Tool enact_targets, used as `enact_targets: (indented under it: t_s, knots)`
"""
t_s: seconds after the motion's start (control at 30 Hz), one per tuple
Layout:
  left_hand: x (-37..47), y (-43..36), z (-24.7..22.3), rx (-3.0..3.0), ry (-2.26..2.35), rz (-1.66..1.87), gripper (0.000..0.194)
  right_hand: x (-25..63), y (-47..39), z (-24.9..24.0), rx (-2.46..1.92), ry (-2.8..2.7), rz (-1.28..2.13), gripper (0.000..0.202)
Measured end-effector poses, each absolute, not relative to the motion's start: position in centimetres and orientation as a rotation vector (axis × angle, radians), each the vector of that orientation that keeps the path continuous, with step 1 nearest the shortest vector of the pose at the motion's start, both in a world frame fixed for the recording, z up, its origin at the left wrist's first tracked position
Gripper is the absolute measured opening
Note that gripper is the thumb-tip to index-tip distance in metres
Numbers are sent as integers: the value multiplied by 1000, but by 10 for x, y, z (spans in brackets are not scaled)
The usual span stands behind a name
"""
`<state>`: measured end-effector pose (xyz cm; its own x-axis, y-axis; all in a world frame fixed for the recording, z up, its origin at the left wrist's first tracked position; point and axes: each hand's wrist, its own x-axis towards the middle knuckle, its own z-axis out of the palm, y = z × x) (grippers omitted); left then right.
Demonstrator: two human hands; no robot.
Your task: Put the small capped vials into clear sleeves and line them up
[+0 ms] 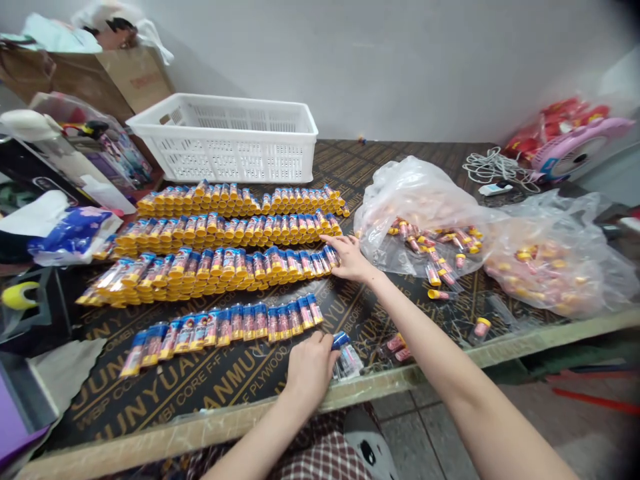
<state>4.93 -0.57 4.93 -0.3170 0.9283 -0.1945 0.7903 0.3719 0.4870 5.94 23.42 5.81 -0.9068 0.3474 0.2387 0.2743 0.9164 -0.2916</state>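
Observation:
My right hand (350,258) reaches to the right end of a stacked row of small tubes (225,263) with blue and yellow ends. Its thumb and fingers are around a small tube (331,255) at that end. Near the front edge, my left hand (309,367) is closed, fingers curled, with a blue-capped tube (341,341) showing at its fingertips; its palm side is hidden. Clear plastic pieces (351,361) lie beside that hand. Before it, a single row of tubes (235,323) lies flat. Two more stacked rows (240,230) lie farther back.
A white basket (230,150) stands behind the rows. To the right, clear plastic bags (420,187) hold pink pieces with yellow ends, some spilled on the dark table (200,393). A pink fan (580,150) and coiled cable (500,167) sit at the back right. Assorted items crowd the left.

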Motion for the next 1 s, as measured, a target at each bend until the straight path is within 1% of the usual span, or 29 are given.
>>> enact_targets:
  t_s: [0.13,0.2,0.23,0.37,0.4,0.43,0.53,0.57,0.67,0.73,0.8,0.93,1.0]
  knots:
    - [48,-5,40,1543,2216,577,13,80,235,63,-595,-2832,212,80]
    - [48,-5,37,1509,2207,711,13,107,241,70,-768,-2800,118,75]
    - [47,-4,36,1479,2197,776,13,125,245,73,-872,-2779,74,70]
    - [46,-2,36,1286,2092,1026,17,203,262,73,-1257,-2754,-73,37]
    - [45,-1,37,1195,2036,1101,17,221,265,70,-1317,-2764,-98,33]
    - [45,0,38,1081,1963,1182,16,236,267,65,-1365,-2771,-119,31]
    - [43,3,42,679,1687,1406,12,267,266,52,-1431,-2788,-140,35]
    - [42,4,44,558,1590,1451,13,272,265,48,-1437,-2784,-140,35]
    - [37,6,52,306,1369,1485,29,274,257,44,-1436,-2720,-134,31]
    - [33,6,57,203,1294,1483,32,266,245,47,-1406,-2648,-130,33]
    - [30,5,61,115,1259,1504,29,251,222,55,-1299,-2508,29,37]
    - [23,5,67,-13,1245,1591,30,212,150,77,-1014,-2074,710,26]
    - [19,4,68,-50,1248,1629,32,197,115,85,-956,-1954,916,24]
